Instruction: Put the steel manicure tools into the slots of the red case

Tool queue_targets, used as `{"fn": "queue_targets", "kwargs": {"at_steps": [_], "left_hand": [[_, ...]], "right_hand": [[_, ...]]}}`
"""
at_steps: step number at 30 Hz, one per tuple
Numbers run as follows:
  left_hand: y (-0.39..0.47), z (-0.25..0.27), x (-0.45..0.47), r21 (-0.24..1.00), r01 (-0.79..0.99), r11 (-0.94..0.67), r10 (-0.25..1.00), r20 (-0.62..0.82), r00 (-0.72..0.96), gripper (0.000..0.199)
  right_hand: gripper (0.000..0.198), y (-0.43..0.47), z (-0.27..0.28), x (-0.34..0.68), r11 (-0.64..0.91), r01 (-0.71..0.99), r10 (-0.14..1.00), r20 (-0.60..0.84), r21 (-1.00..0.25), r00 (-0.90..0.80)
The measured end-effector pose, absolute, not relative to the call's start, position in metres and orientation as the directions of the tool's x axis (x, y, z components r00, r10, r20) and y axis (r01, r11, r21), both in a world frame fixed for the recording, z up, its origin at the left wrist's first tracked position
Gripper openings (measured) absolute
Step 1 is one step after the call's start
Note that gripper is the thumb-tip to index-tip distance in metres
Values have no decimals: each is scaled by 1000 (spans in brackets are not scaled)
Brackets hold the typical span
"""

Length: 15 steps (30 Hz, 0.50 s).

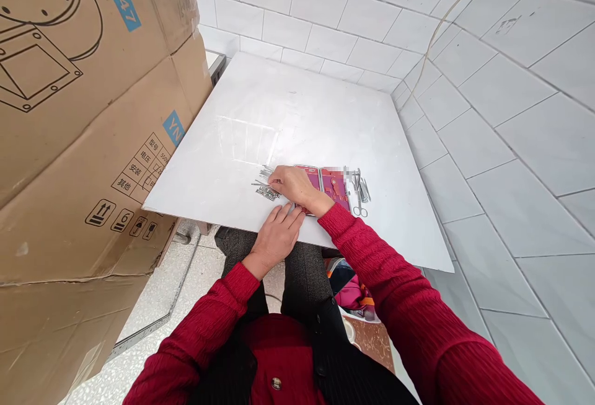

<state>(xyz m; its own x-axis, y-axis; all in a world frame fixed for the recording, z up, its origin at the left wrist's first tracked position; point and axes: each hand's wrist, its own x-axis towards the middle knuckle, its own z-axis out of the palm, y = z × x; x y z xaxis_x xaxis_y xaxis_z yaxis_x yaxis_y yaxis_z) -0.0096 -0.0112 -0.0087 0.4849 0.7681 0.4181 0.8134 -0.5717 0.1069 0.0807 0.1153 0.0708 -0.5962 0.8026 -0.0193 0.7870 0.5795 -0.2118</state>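
We held right hand [292,183] at metal tools [266,193] beside red case [332,185]; couldn't tell whether grip pinched any. Left hand [279,231] lay spread at bench [325,113] edge.

Head-worn view, forward and down over hands [277,234]

Two hands [279,233] [294,184], one case [333,183], one table [325,120]

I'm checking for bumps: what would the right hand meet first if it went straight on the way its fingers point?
Most likely the right hand would meet the small metal pieces by its fingertips, on the white tabletop. It may already touch them; depth is unclear here.
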Motion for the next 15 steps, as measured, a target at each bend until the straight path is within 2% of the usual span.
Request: {"fn": "queue_targets", "kwargs": {"at_steps": [8, 11, 15], "left_hand": [[-11, -11, -9, 97, 812, -575, 756, 443, 483, 40], [-11, -11, -10, 95, 812, -575, 756, 442, 483, 40], [-12, -10, -10, 96, 811, -576, 759, 431, 488, 40]], "right_hand": [[25, 119, 77, 69, 703, 707, 711, -117, 79, -693], [23, 123, 77, 65, 741, 660, 671, -156, 123, -725], [23, 122, 75, 65, 736, 661, 677, -155, 144, -720]]}}
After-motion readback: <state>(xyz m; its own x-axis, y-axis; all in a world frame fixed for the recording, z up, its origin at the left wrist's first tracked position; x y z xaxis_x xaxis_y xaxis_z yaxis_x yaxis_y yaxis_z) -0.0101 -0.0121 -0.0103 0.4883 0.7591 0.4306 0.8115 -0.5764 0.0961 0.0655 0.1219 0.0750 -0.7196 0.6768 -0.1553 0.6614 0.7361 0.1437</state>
